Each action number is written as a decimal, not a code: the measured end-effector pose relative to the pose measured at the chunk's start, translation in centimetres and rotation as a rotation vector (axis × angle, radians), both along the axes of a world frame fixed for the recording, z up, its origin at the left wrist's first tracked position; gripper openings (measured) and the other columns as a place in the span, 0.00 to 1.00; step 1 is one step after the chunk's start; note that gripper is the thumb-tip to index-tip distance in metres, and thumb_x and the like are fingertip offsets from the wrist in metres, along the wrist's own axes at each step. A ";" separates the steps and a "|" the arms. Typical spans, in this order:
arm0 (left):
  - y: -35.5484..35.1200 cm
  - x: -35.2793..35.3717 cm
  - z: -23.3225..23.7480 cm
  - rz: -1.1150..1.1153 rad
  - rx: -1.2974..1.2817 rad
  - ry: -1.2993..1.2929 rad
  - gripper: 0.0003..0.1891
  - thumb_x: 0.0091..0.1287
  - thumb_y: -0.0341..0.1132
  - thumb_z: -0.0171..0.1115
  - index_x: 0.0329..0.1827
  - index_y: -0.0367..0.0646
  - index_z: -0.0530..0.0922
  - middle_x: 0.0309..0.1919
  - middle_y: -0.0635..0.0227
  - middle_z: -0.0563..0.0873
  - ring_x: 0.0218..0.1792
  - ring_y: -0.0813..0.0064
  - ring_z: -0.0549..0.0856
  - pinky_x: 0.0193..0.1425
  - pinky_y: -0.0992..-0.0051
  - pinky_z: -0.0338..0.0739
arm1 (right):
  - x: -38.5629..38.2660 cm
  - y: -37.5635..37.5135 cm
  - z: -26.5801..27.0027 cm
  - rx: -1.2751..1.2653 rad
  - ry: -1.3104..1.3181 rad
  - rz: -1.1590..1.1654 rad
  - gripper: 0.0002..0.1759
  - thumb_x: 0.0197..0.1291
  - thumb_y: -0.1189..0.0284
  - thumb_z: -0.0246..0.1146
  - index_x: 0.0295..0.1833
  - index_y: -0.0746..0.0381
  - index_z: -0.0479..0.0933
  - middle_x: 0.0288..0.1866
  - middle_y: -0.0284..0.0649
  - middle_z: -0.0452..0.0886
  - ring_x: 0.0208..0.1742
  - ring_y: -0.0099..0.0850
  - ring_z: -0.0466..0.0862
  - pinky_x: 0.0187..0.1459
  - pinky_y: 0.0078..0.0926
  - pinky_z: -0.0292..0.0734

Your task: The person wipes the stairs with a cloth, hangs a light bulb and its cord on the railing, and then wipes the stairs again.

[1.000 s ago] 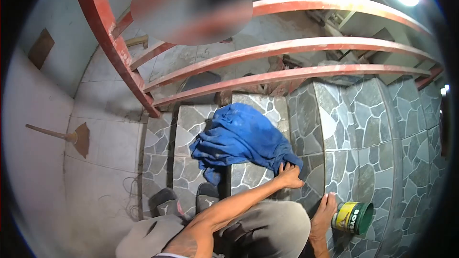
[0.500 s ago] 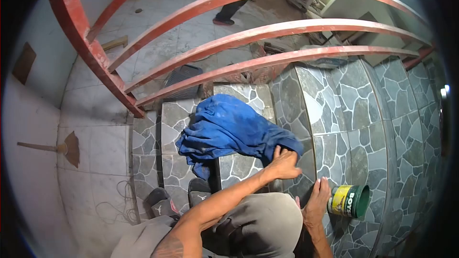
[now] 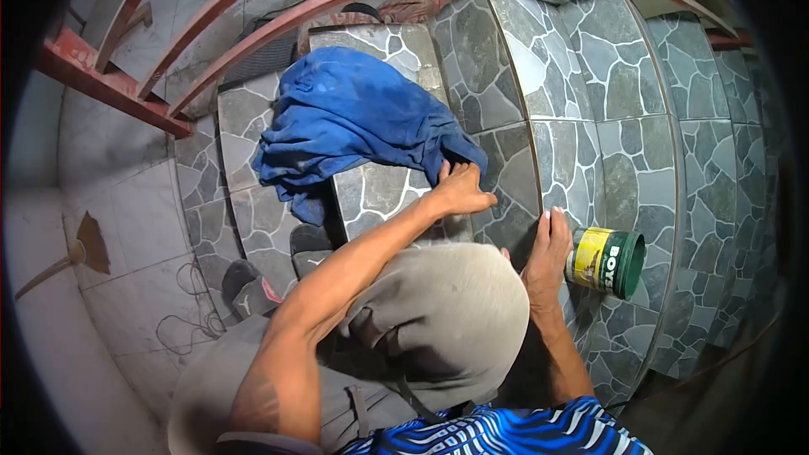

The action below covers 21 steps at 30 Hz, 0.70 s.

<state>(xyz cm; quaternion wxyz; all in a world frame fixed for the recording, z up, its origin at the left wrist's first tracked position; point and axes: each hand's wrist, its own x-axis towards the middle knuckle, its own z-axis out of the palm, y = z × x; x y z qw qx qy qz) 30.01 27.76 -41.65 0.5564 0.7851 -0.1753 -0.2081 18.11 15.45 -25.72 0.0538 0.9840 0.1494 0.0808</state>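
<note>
Left hand (image 3: 462, 191): fingers closed on the lower right corner of the crumpled blue cloth (image 3: 354, 118), which lies draped over the grey stone-pattern tiled steps (image 3: 590, 93) at upper centre of frame. Right hand (image 3: 546, 254): open, flat on the step face, just beside the green-and-yellow paint can (image 3: 608, 261) lying on its side at centre right. Judgement: the cloth handles best with a firm pinch and a low drag, clear of the can's open mouth; curved red metal rails (image 3: 253, 25) cross the top, and the pale tiled floor (image 3: 126, 202) lies at left.
</note>
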 end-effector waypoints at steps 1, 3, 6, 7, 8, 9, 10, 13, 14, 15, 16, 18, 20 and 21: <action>0.0 0.0 1.1 -0.015 -0.051 0.034 0.34 0.54 0.50 0.63 0.46 0.19 0.72 0.50 0.32 0.77 0.59 0.40 0.74 0.74 0.52 0.55 | 0.1 -0.1 -0.1 0.010 -0.007 0.004 0.48 0.47 0.64 0.70 0.68 0.79 0.58 0.69 0.67 0.59 0.70 0.62 0.62 0.68 0.58 0.57; 0.0 0.0 1.5 -0.020 -0.113 0.016 0.34 0.54 0.50 0.63 0.45 0.19 0.73 0.49 0.31 0.77 0.58 0.39 0.75 0.72 0.53 0.58 | -0.2 0.1 0.0 -0.002 0.006 -0.020 0.48 0.46 0.64 0.70 0.68 0.79 0.58 0.69 0.67 0.60 0.70 0.62 0.62 0.68 0.58 0.57; -0.7 3.0 0.1 0.140 -0.115 -0.022 0.33 0.55 0.49 0.64 0.42 0.18 0.73 0.46 0.29 0.78 0.54 0.38 0.76 0.66 0.54 0.64 | 0.0 0.2 -0.3 -0.001 0.012 -0.019 0.48 0.46 0.64 0.70 0.68 0.79 0.58 0.68 0.67 0.60 0.70 0.62 0.62 0.68 0.58 0.57; -0.5 4.2 -0.1 0.180 -0.143 0.010 0.33 0.55 0.49 0.64 0.43 0.17 0.72 0.47 0.28 0.77 0.55 0.37 0.76 0.66 0.54 0.64 | 0.1 0.0 -0.2 -0.002 0.010 -0.011 0.48 0.46 0.64 0.70 0.68 0.78 0.58 0.68 0.67 0.60 0.70 0.62 0.62 0.68 0.58 0.57; -0.3 4.8 -0.2 0.219 -0.172 0.041 0.34 0.55 0.49 0.64 0.44 0.16 0.72 0.48 0.27 0.77 0.55 0.37 0.76 0.66 0.54 0.64 | 0.2 -0.1 -0.1 -0.003 0.009 -0.009 0.48 0.46 0.64 0.70 0.68 0.78 0.58 0.68 0.67 0.60 0.70 0.62 0.62 0.68 0.58 0.57; -0.7 4.5 -0.1 0.135 -0.133 0.070 0.35 0.56 0.47 0.64 0.48 0.14 0.70 0.51 0.25 0.76 0.57 0.35 0.75 0.69 0.54 0.62 | 0.2 -0.1 -0.1 -0.003 0.009 -0.007 0.48 0.46 0.64 0.70 0.68 0.79 0.58 0.68 0.67 0.60 0.70 0.62 0.61 0.68 0.58 0.57; -0.4 3.2 0.0 0.084 -0.179 0.068 0.36 0.57 0.47 0.63 0.51 0.14 0.68 0.52 0.24 0.74 0.57 0.36 0.75 0.68 0.55 0.65 | 0.2 -0.1 -0.2 0.002 0.009 -0.009 0.48 0.47 0.65 0.70 0.68 0.79 0.58 0.68 0.67 0.60 0.70 0.62 0.61 0.68 0.58 0.57; -2.2 0.2 -4.9 0.223 -0.211 -0.350 0.35 0.57 0.48 0.62 0.51 0.17 0.69 0.51 0.28 0.77 0.55 0.39 0.78 0.58 0.56 0.73 | 0.3 0.0 -0.1 0.023 0.021 -0.019 0.48 0.47 0.65 0.70 0.69 0.79 0.57 0.69 0.67 0.60 0.71 0.62 0.61 0.68 0.58 0.56; -1.4 1.0 -3.9 0.184 -0.156 -0.247 0.33 0.57 0.48 0.62 0.49 0.19 0.70 0.49 0.31 0.78 0.53 0.42 0.79 0.56 0.56 0.73 | 0.4 0.1 -0.3 0.029 0.015 -0.021 0.48 0.47 0.65 0.70 0.69 0.78 0.57 0.69 0.67 0.60 0.71 0.62 0.61 0.68 0.58 0.56; -1.0 2.4 -3.1 0.147 -0.108 -0.129 0.32 0.57 0.48 0.62 0.48 0.20 0.72 0.47 0.34 0.80 0.50 0.44 0.80 0.55 0.56 0.73 | 0.4 0.0 -0.4 0.027 0.024 -0.022 0.48 0.47 0.65 0.70 0.69 0.78 0.57 0.69 0.67 0.60 0.71 0.62 0.61 0.68 0.58 0.56; -0.3 3.6 -1.6 0.108 -0.064 -0.004 0.30 0.57 0.48 0.62 0.46 0.22 0.73 0.45 0.37 0.81 0.48 0.46 0.80 0.53 0.56 0.73 | 0.2 -0.1 -0.3 0.021 0.041 -0.022 0.48 0.47 0.65 0.70 0.69 0.78 0.57 0.69 0.67 0.60 0.71 0.62 0.61 0.68 0.58 0.56; 2.3 6.4 0.3 0.166 -0.266 0.102 0.26 0.57 0.49 0.62 0.40 0.28 0.75 0.37 0.48 0.82 0.42 0.55 0.80 0.49 0.58 0.73 | 0.1 -0.2 -0.3 0.015 0.049 -0.033 0.48 0.48 0.65 0.70 0.69 0.78 0.57 0.69 0.67 0.60 0.71 0.62 0.61 0.68 0.58 0.56; 4.0 9.5 0.6 0.244 -0.312 0.123 0.19 0.60 0.43 0.61 0.41 0.32 0.76 0.33 0.58 0.81 0.36 0.67 0.80 0.41 0.65 0.75 | 0.2 -0.2 -0.4 0.026 0.041 -0.031 0.48 0.48 0.65 0.70 0.69 0.79 0.57 0.69 0.67 0.60 0.70 0.62 0.61 0.68 0.58 0.56; 4.8 11.2 -0.3 0.290 -0.411 0.180 0.14 0.61 0.38 0.59 0.41 0.34 0.76 0.32 0.62 0.81 0.30 0.72 0.79 0.34 0.70 0.74 | 0.2 -0.3 -0.4 0.032 0.031 -0.020 0.48 0.48 0.65 0.70 0.69 0.79 0.57 0.68 0.67 0.60 0.70 0.62 0.62 0.67 0.57 0.57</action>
